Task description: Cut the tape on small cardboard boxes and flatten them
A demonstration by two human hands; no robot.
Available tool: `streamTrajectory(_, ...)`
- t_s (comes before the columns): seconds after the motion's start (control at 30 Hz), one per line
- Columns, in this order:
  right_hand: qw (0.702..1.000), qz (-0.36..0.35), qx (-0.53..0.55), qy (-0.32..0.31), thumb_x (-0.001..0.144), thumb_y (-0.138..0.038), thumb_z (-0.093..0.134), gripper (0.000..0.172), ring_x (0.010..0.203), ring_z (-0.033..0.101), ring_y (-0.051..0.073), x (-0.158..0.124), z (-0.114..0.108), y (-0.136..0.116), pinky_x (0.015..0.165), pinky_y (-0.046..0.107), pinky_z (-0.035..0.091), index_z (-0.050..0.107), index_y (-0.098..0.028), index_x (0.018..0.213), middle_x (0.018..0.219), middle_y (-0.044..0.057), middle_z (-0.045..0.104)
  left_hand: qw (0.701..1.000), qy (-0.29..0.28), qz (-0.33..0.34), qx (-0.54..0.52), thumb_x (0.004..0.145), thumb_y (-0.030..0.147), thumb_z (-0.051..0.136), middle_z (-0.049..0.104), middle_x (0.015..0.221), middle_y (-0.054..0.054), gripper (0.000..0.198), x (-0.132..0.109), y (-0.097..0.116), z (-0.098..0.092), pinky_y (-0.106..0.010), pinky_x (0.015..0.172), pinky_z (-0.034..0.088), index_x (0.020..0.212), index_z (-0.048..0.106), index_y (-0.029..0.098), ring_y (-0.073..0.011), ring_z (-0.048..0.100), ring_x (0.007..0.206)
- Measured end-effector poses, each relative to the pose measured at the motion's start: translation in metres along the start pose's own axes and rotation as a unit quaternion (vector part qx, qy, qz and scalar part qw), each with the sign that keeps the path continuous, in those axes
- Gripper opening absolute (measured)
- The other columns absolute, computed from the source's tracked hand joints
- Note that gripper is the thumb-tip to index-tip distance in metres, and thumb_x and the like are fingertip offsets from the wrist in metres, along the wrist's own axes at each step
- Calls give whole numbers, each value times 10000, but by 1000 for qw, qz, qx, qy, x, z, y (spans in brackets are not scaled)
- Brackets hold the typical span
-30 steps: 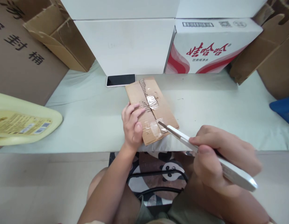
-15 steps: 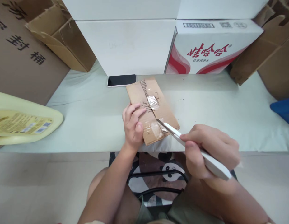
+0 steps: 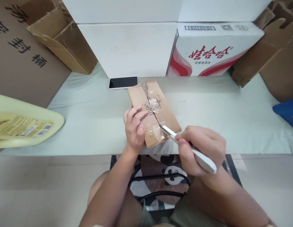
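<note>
A small flat cardboard box [image 3: 168, 116], closed with clear tape, lies slanted near the front edge of the table. My left hand [image 3: 135, 127] grips its left side, fingers over the top face and thumb at the lower left edge. My right hand [image 3: 203, 143] is wrapped around a white utility knife [image 3: 170, 133]. The blade points up and left, and its tip is at the seam between the flaps, beside the lower strip of tape [image 3: 157, 130]. Whether the blade has gone into the seam I cannot tell.
Behind the box lies a phone [image 3: 122, 82], in front of white cartons [image 3: 127, 50]. A red-and-white carton [image 3: 208, 50] stands back right. Open brown boxes [image 3: 66, 37] flank both sides. A yellow bottle [image 3: 25, 121] lies left; a blue object [image 3: 287, 113] is at right.
My right hand has moved left with the utility knife, and the blade tip has slid slightly down along the seam. My left hand and the cardboard box have stayed in place.
</note>
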State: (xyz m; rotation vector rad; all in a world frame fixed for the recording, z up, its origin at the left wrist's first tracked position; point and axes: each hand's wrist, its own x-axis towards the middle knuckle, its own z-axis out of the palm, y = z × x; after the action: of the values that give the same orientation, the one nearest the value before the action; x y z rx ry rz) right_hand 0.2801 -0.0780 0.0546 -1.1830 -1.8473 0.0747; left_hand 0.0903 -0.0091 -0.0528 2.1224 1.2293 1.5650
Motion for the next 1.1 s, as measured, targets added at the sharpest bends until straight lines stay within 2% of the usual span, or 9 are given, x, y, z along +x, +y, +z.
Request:
streamTrajectory(0.2,1000,-4,-9,24,872,-110,546,177,489,450,96,-3,-7,-5,505,265,379,517,-219,736,565,-41,520,1000,-10,3,9,1059,473,292,660,1347,-112,499,1,3,0,-487,1170,422,1222,689,219,-278,596,1281)
streamTrajectory(0.4,1000,24,-1,-14,872,-102,515,245,443,446,76,1,-5,-4,460,252,331,438,-218,671,527,-46,514,1000,-5,0,21,1054,483,281,676,1336,-113,512,1,4,1,-485,1142,432,1186,699,219,-281,612,1261)
streamTrajectory(0.53,999,29,-6,-11,880,-95,531,225,481,484,91,-2,-13,-8,501,256,379,470,-220,704,562,-39,551,999,-14,-15,44,1046,504,249,684,1329,-121,556,0,5,0,-491,1139,427,1191,701,214,-291,613,1271)
streamTrajectory(0.67,1000,21,5,2,863,-81,548,223,476,459,100,-5,-18,-11,491,277,367,477,-222,705,555,-38,519,998,-13,-9,53,1047,501,235,688,1324,-116,563,1,5,1,-492,1127,435,1184,702,219,-290,620,1257)
streamTrajectory(0.8,999,29,11,-16,869,-83,532,246,457,478,94,0,-16,-9,466,262,371,453,-222,683,545,-34,536,999,-6,-3,46,1048,483,259,688,1325,-111,528,1,5,2,-491,1117,444,1180,700,225,-288,620,1250)
streamTrajectory(1.1,998,46,24,-30,868,-110,499,276,394,385,60,7,-9,-7,402,216,299,437,-210,619,477,-51,445,1000,-1,-12,15,1044,474,300,682,1334,-111,501,1,5,2,-498,1141,421,1187,709,224,-298,608,1257)
